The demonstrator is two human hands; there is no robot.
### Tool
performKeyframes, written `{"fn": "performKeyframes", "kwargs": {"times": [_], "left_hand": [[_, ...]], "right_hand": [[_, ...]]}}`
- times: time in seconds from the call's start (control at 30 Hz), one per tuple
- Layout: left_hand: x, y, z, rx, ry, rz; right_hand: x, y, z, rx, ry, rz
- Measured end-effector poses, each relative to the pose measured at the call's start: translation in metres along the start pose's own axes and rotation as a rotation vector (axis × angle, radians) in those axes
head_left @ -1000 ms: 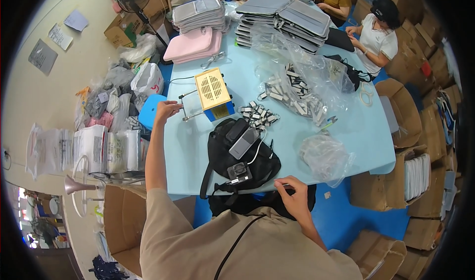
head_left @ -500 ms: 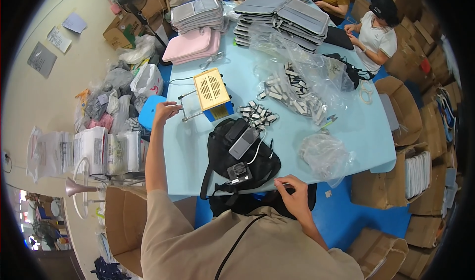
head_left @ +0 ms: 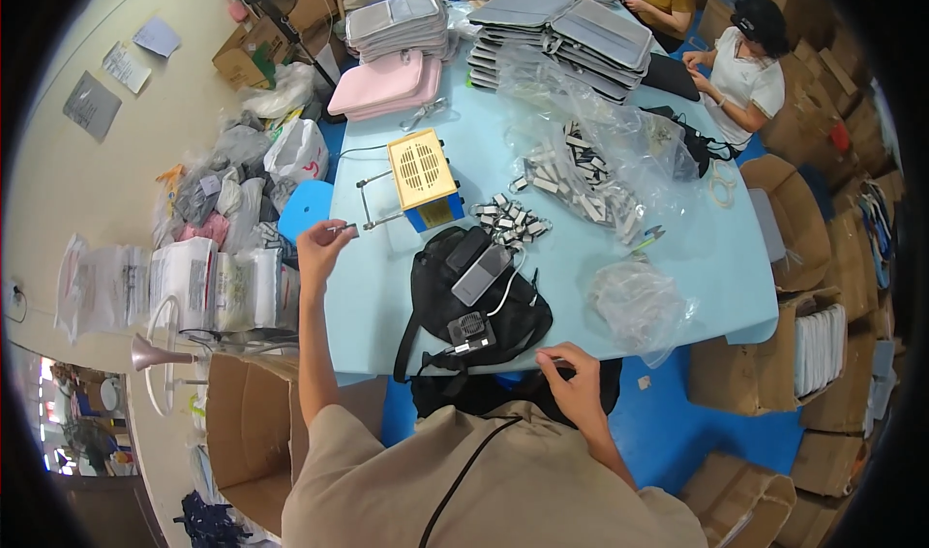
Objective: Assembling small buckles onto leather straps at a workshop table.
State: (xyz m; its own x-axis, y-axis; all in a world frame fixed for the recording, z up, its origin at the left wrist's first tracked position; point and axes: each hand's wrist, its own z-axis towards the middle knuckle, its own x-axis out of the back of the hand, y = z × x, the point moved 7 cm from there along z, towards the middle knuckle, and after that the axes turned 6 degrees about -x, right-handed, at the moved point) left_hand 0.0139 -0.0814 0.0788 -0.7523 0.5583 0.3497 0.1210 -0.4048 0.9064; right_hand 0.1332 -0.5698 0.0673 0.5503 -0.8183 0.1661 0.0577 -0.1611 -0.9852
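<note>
My left hand is closed in a pinch at the table's left edge, on a small grey piece too small to name. Just beyond it stands a yellow-topped blue box with slotted vents and a metal rod bracket on its left side. At the front edge, my right hand has thumb and forefinger pressed together; what they hold, if anything, I cannot make out. Between my hands lies a black bag bearing a grey power bank and a white cable. A pile of small white-and-black pieces sits beside the box.
Stacks of grey cases and pink cases fill the far side. Clear plastic bags lie on the right, near green-handled snips. Open cartons stand on both sides. Two people sit at the far right.
My left hand has drawn back from the metal bracket toward me, with the small grey piece now showing in its fingertips. My right hand has stayed in place. The view has shifted slightly.
</note>
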Motion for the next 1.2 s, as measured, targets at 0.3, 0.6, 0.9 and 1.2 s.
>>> {"fn": "performKeyframes", "kwargs": {"times": [0.3, 0.6, 0.9, 1.2], "left_hand": [[-0.024, 0.087, -0.109, -0.014, -0.025, -0.256], [-0.070, 0.139, -0.148, -0.048, -0.135, -0.377], [-0.112, 0.152, -0.173, -0.031, -0.211, -0.508], [-0.120, 0.150, -0.182, -0.029, -0.170, -0.514]], "right_hand": [[-0.030, -0.026, 0.001, 0.103, -0.144, -0.006], [-0.049, -0.045, -0.002, 0.127, -0.111, 0.119], [-0.081, -0.082, 0.018, 0.201, -0.136, 0.350], [-0.082, -0.071, 0.015, 0.129, -0.122, 0.423]]}}
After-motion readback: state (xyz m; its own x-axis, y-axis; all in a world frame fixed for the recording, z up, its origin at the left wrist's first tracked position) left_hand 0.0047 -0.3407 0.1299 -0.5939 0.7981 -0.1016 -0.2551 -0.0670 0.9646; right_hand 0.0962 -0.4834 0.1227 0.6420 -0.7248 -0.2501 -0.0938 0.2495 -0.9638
